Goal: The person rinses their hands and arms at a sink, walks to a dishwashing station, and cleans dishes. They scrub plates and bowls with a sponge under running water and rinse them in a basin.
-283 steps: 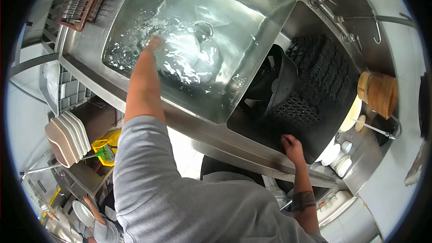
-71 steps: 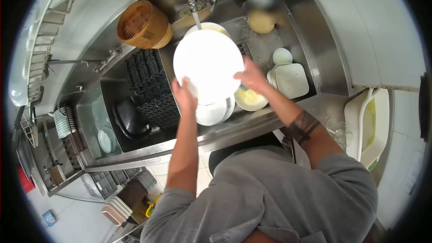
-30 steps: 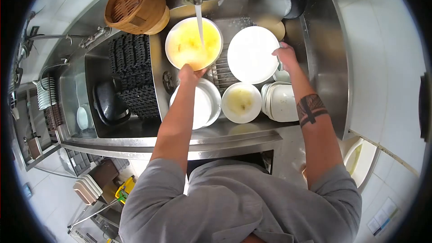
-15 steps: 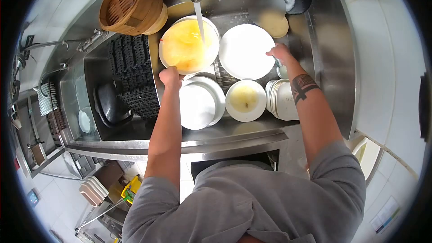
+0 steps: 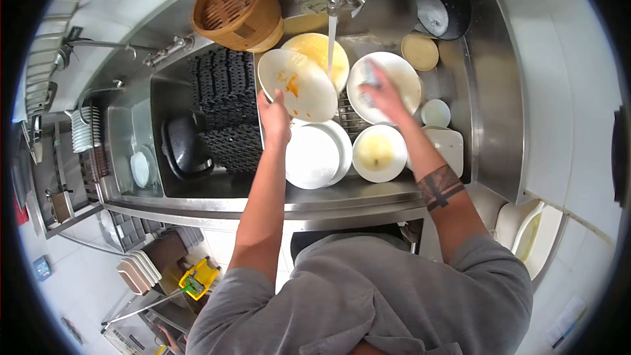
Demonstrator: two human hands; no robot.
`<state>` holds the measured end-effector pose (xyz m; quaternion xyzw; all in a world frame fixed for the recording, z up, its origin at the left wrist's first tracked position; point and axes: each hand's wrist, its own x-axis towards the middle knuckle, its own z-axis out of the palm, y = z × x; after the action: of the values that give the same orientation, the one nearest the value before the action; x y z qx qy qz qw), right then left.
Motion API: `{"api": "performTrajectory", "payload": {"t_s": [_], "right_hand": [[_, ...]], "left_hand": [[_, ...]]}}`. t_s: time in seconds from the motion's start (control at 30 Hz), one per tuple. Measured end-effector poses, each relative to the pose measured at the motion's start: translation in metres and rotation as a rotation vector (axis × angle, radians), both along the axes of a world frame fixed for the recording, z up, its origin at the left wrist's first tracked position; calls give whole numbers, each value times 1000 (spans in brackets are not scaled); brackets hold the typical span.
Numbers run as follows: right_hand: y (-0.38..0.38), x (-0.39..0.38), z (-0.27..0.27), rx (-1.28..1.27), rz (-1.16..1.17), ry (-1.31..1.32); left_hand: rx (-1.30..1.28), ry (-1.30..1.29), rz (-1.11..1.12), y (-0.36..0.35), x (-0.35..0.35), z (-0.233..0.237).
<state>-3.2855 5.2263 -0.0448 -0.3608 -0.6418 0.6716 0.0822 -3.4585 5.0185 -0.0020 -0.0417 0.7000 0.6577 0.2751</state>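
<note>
My left hand point(image 5: 275, 115) grips the near rim of a white dish point(image 5: 305, 89), held tilted with orange food scraps stuck inside. Behind it, a bowl of yellow liquid point(image 5: 319, 49) sits under water running from the tap point(image 5: 335, 3). My right hand point(image 5: 386, 97), smeared by motion, is closed round a small greyish-white thing, too blurred to name, over a round white plate point(image 5: 411, 82). Closer to me are stacked white plates point(image 5: 312, 156) and a small bowl with yellowish liquid point(image 5: 380, 152).
Rectangular dishes point(image 5: 450, 148) and a small cup point(image 5: 436, 113) stand on the sink's right side. A black pan point(image 5: 453, 10) lies at the back right, a bamboo steamer point(image 5: 236, 10) at the back left. Black ridged matting point(image 5: 223, 92) covers part of the left basin.
My left hand has raised and tilted the white dish, and the bowl of yellow liquid shows behind it. My right hand has moved from the plate's right edge to above it. The view has shifted.
</note>
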Motion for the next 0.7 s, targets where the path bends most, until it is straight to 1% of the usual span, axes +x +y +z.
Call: {"api": "performTrajectory", "payload": {"t_s": [0.03,0.07,0.13,0.17,0.2,0.23,0.27,0.33,0.37,0.4,0.43,0.47,0.53,0.57,0.6,0.63,0.67,0.7], "right_hand": [[-34,-19,14,173,109,69],[-68,-34,37,111,171,180],[-122,-70,23,171,268,371],[-128,-75,27,177,254,377],[-132,-76,29,285,391,365],[-135,-77,31,391,532,348],[-127,-72,30,394,528,347],[-87,-66,23,1130,529,-81],[-70,-76,15,1126,415,-83],[-56,-86,3,1119,299,-87],[-55,-103,-4,1264,231,-196],[-62,-121,-9,1271,225,-197],[-78,-149,-16,565,65,125],[-93,-138,-3,600,242,129],[-95,-133,-13,684,459,216],[-85,-113,-23,792,608,226],[-69,-85,-19,895,757,239],[-47,-73,-24,1080,760,149]], "left_hand": [[31,88,24,-3,2,-5],[64,176,49,-5,4,-10],[122,237,26,-10,3,1],[148,205,21,-13,1,5],[173,169,20,-15,0,7],[251,83,86,-17,-4,8],[254,83,82,-19,-3,16],[354,-185,85,-24,0,27],[369,-146,32,-24,1,18],[373,-179,3,-22,2,6],[386,-165,-17,-16,5,0],[401,-148,-38,-6,8,-4],[295,-63,-47,12,6,-11],[340,-60,-31,15,-4,-25],[390,-58,-10,15,-14,-30],[449,-251,124,7,-24,-33],[595,-319,47,-1,-15,-6],[577,-317,37,-5,-12,-6]]}}
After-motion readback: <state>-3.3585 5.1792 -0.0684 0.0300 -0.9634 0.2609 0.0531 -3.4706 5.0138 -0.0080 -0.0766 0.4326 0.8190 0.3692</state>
